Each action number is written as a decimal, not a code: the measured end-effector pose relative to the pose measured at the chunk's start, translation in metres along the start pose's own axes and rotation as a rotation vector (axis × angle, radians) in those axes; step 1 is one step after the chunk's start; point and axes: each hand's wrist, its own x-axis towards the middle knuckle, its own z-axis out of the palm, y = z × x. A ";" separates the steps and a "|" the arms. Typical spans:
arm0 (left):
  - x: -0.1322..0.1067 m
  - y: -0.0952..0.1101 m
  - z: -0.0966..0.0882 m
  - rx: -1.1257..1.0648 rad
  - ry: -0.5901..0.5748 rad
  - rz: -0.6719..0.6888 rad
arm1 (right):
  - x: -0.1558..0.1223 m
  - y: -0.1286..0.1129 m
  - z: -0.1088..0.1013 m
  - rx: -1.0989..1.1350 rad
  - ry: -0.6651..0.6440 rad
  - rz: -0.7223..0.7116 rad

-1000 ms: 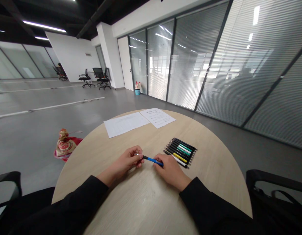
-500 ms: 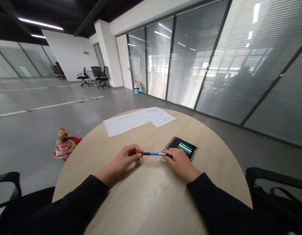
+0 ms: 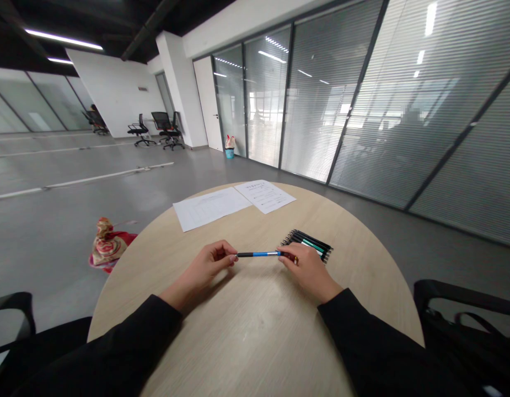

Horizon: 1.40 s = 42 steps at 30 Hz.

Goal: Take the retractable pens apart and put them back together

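A slim blue-and-black mechanical pencil (image 3: pixel 258 254) lies level between my hands, a little above the round light-wood table (image 3: pixel 255 314). My left hand (image 3: pixel 209 263) pinches its black end between the fingertips. My right hand (image 3: pixel 308 270) grips the far end, where a small dark red bit shows under the fingers, too small to name. A neat row of several similar pens (image 3: pixel 308 244) lies just beyond my right hand, partly hidden by it. Two white printed sheets (image 3: pixel 209 208) (image 3: pixel 265 196) lie farther off at the table's far edge.
A red patterned cloth bag (image 3: pixel 108 245) sits on the grey floor left of the table. Black chair arms (image 3: pixel 10 309) flank me on both sides. A glass partition with blinds (image 3: pixel 362 99) runs along the right, and several office chairs (image 3: pixel 164 129) stand far back.
The pen has swung from a slant to level and now spans both hands. My right hand has shifted right and up, covering more of the pen row.
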 end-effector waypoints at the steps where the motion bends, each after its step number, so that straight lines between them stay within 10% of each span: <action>1: 0.001 0.000 -0.001 0.002 0.004 0.004 | 0.000 -0.001 0.000 0.020 0.017 0.004; 42: -0.003 0.012 0.006 -0.146 0.042 -0.086 | -0.004 -0.006 0.011 0.195 0.234 0.196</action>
